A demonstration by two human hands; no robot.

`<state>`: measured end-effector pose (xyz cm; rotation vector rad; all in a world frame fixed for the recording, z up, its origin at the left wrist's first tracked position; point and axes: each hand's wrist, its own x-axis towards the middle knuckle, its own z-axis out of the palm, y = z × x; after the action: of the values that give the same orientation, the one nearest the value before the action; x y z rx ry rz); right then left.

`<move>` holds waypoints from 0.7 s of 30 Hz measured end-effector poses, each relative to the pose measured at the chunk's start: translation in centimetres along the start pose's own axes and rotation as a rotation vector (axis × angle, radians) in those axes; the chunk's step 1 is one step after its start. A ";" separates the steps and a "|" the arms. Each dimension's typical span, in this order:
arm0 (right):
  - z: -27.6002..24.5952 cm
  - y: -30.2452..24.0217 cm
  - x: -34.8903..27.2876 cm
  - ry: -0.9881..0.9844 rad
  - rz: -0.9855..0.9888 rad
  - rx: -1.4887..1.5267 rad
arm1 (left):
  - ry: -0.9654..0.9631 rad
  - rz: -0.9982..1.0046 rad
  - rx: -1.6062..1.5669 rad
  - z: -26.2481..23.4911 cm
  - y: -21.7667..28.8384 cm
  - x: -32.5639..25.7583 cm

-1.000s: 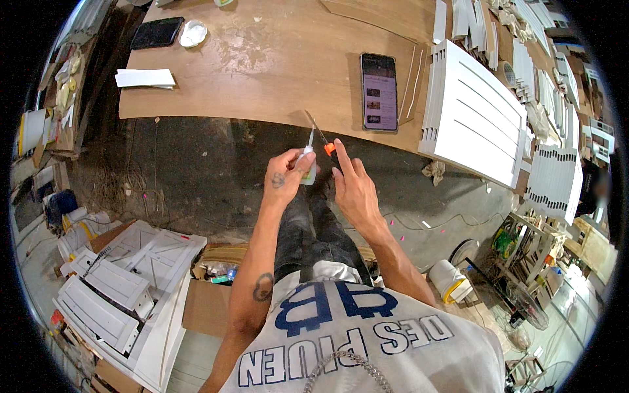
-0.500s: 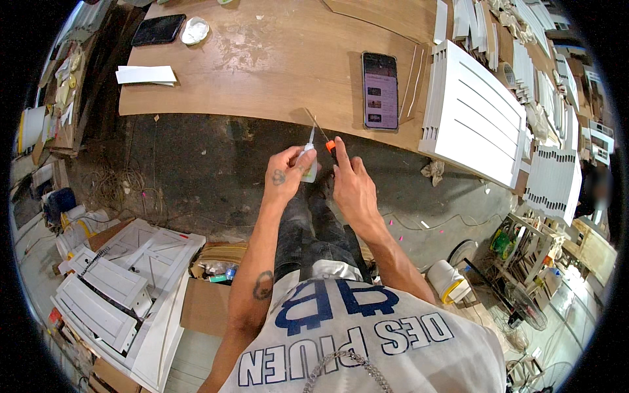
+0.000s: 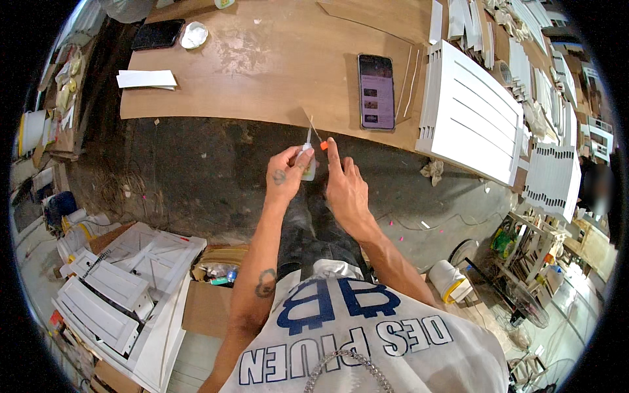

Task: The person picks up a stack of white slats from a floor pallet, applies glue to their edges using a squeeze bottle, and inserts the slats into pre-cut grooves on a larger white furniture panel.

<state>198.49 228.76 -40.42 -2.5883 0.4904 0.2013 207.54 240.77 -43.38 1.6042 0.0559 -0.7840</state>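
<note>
My left hand [image 3: 286, 171] is closed around a small whitish squeeze bottle [image 3: 309, 171], its long thin nozzle pointing up toward the table edge. Close beside it, my right hand [image 3: 347, 187] grips a slim tool with an orange handle end [image 3: 324, 145]. The index finger lies along that handle, and the palm hides the rest of it. The tool's thin metal shaft slants up and left, against or just beside the nozzle tip; whether they touch I cannot tell. Both hands are in front of the table's near edge, above the dark floor.
The brown table [image 3: 262, 85] bears a lit phone [image 3: 377, 92], a dark phone [image 3: 158, 34], a small white cup-like piece [image 3: 194, 35] and white strips [image 3: 146, 79]. White slatted panels [image 3: 472, 111] are stacked at the right. More white panels [image 3: 105, 281] lie lower left. A fan [image 3: 524, 308] stands lower right.
My right hand has shifted slightly left and down, with the tool's orange end nearer the bottle. My left hand keeps the bottle in nearly the same place. The view has shifted slightly.
</note>
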 end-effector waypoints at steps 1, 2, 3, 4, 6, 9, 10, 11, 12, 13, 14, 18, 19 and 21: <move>0.1 0.0 0.0 0.006 -0.003 0.003 | 0.012 0.011 0.017 0.1 -0.1 0.0; 0.1 -0.1 0.0 0.005 -0.002 0.006 | 0.024 0.023 0.033 0.1 -0.2 0.0; 0.1 0.0 0.1 0.003 -0.002 0.009 | 0.049 0.027 0.068 0.2 -0.1 -0.1; 0.1 0.0 0.1 0.000 -0.003 0.011 | 0.074 0.031 0.103 0.4 0.1 -0.2; 0.0 -0.1 -0.1 0.003 -0.005 -0.007 | 0.109 0.039 0.161 0.5 -0.1 -0.2; 0.0 -0.1 -0.2 0.012 -0.010 -0.004 | 0.133 0.061 0.206 0.5 -1.2 0.1; -0.1 -0.1 -0.2 0.016 -0.010 0.002 | 0.138 0.074 0.206 0.6 -1.4 0.1; 0.0 0.0 -0.3 0.025 -0.017 -0.001 | 0.142 0.089 0.205 0.6 -1.6 0.1; 0.2 0.0 -0.3 0.034 -0.025 -0.003 | 0.141 0.080 0.223 0.7 -1.4 0.1; 0.3 0.1 -0.3 0.044 -0.032 -0.004 | 0.140 0.072 0.241 0.7 -1.2 -0.1; 0.2 0.1 -0.4 0.043 -0.028 -0.007 | 0.139 0.064 0.259 0.7 -1.0 -0.2; 0.4 0.5 -0.9 0.079 -0.008 -0.015 | 0.143 0.085 0.296 0.9 -0.7 -0.5; 0.5 0.7 -1.0 0.099 -0.001 -0.018 | 0.142 0.084 0.297 1.0 -0.8 -0.4; 0.6 0.9 -0.9 0.098 -0.014 -0.007 | 0.135 0.105 0.266 1.1 -1.3 -0.1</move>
<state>197.32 228.60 -41.11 -2.6168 0.5069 0.0721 206.40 240.11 -44.48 1.8953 -0.0368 -0.6200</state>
